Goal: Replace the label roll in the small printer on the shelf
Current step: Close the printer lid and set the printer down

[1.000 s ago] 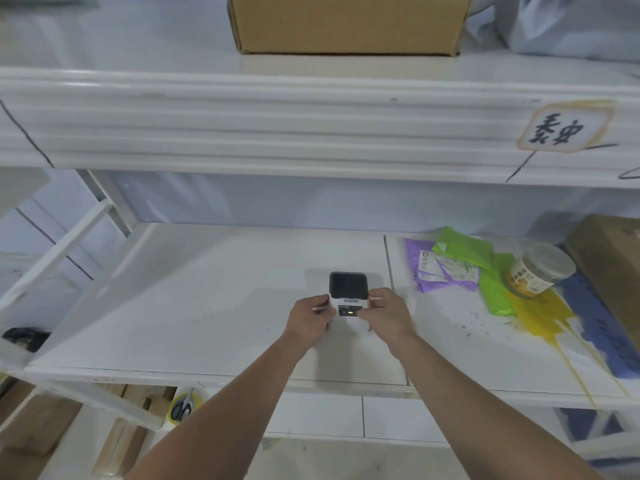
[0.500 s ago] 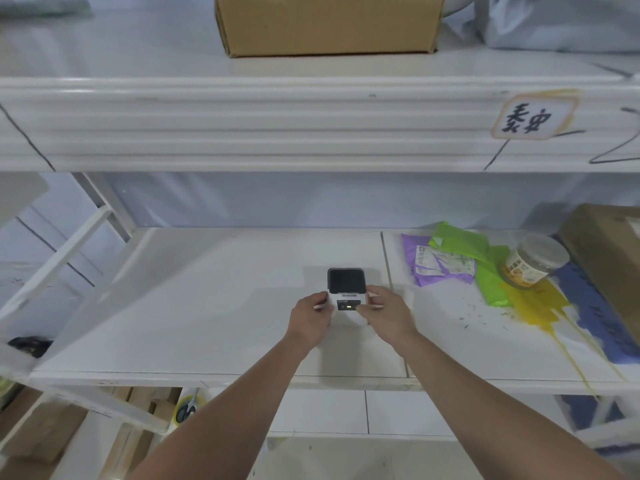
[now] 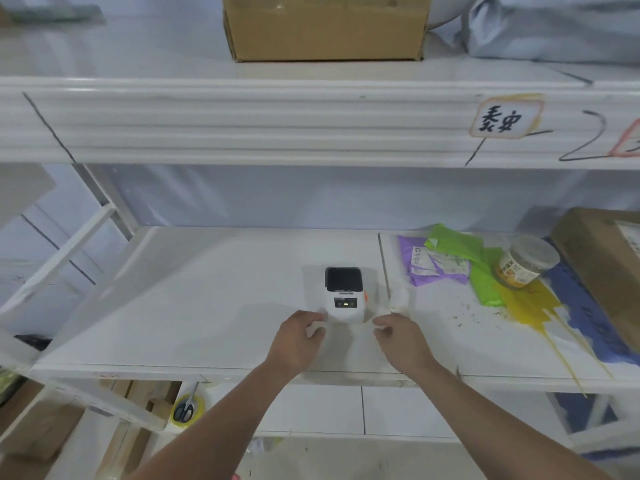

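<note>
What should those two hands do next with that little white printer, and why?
Probably bring the left hand and right hand forward onto the sides of the printer and open its dark lid. Both hands sit just in front of it, not gripping it, the lid looks closed, and no label roll is visible yet.

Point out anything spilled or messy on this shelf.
A jar lies tipped at the right, with a yellow spill running from it to the shelf edge. Crumpled bags and dark specks lie nearby.
</note>
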